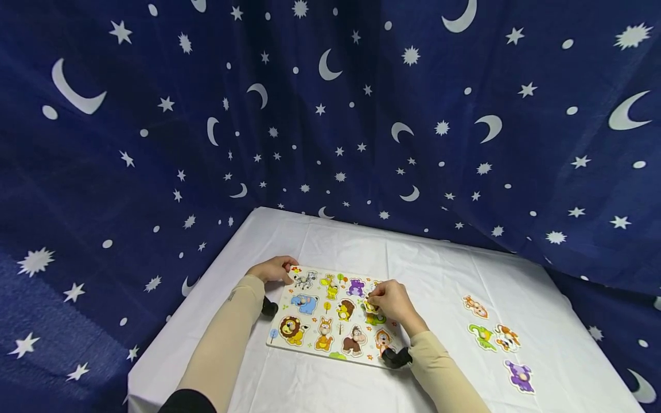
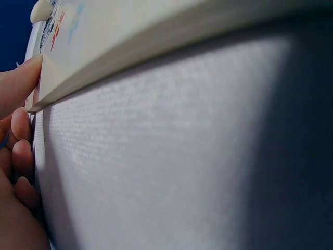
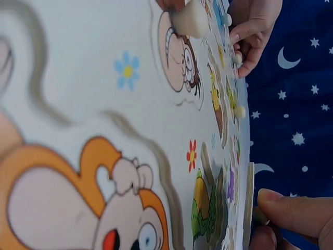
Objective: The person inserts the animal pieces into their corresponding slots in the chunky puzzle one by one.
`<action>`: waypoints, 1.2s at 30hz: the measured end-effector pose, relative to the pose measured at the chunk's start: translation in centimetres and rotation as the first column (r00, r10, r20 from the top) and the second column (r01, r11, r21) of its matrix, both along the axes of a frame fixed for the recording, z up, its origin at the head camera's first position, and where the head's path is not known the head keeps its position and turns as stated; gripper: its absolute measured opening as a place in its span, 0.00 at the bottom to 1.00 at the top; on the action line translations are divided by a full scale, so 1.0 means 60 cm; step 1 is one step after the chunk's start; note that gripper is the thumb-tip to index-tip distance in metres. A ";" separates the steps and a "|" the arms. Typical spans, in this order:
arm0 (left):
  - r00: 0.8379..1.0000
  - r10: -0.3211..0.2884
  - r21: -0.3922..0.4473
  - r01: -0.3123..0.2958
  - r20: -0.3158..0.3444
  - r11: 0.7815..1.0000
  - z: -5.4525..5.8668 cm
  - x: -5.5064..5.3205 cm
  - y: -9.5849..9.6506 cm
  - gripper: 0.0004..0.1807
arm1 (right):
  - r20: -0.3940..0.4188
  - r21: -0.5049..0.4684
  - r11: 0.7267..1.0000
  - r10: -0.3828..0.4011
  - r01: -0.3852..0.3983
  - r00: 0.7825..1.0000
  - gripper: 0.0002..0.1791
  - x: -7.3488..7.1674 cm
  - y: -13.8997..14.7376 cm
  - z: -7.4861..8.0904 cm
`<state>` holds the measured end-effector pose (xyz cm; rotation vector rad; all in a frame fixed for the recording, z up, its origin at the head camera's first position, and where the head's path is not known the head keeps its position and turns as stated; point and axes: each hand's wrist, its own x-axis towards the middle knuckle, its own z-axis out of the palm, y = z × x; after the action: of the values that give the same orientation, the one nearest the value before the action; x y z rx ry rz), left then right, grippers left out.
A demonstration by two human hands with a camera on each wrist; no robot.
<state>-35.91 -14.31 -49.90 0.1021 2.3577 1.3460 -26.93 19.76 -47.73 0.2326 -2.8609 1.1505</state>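
A wooden animal puzzle board (image 1: pixel 310 345) lies on the white cloth with pictures of a lion, elephant, zebra and other animals. At its far left corner, my left hand (image 1: pixel 273 269) grips the edge. The left thumb (image 2: pixel 23 78) lies against the board's side, with the other fingers curled below. Over the board's right part, my right hand (image 1: pixel 395 299) pinches a knobbed puzzle piece (image 1: pixel 371 308) by its knob. This piece shows edge-on in the right wrist view, held above the board near the crocodile recess (image 3: pixel 200 203). My fingers partly hide its picture.
Right of the board lie several loose pieces: a monkey (image 1: pixel 475 307), a green crocodile (image 1: pixel 482 336), a brown-and-white animal (image 1: pixel 508 338) and a purple hippo (image 1: pixel 518 377). A dark blue curtain (image 1: pixel 351 115) with moons and stars hangs behind the table and at its sides.
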 end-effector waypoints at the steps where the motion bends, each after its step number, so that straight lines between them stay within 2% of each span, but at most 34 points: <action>1: 1.000 0.000 -0.001 0.000 -0.002 1.000 0.001 0.001 0.000 0.28 | 0.009 -0.006 1.000 0.002 -0.002 1.000 0.06 0.000 -0.001 0.000; 9: 1.000 -0.004 0.005 0.004 -0.013 1.000 0.005 0.005 0.001 0.27 | -0.026 0.036 0.999 0.042 -0.041 0.999 0.07 0.000 -0.010 -0.004; 22: 1.000 0.006 0.025 -0.006 0.000 1.000 0.007 0.007 0.001 0.27 | -0.004 -0.010 0.996 0.085 -0.085 0.996 0.08 0.001 -0.030 -0.010; 31: 0.999 -0.034 0.025 0.035 -0.013 0.999 0.010 0.005 -0.002 0.26 | -0.041 0.002 0.990 0.141 -0.141 0.989 0.08 0.001 -0.040 -0.013; 36: 1.000 0.002 0.019 -0.002 0.003 1.000 0.009 0.008 0.001 0.26 | -0.031 -0.024 0.988 0.152 -0.153 0.988 0.08 0.004 -0.049 -0.016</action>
<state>-35.46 -14.25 -49.35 0.1033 2.3431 1.3683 -26.71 16.80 -48.68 0.4703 -2.8424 1.1980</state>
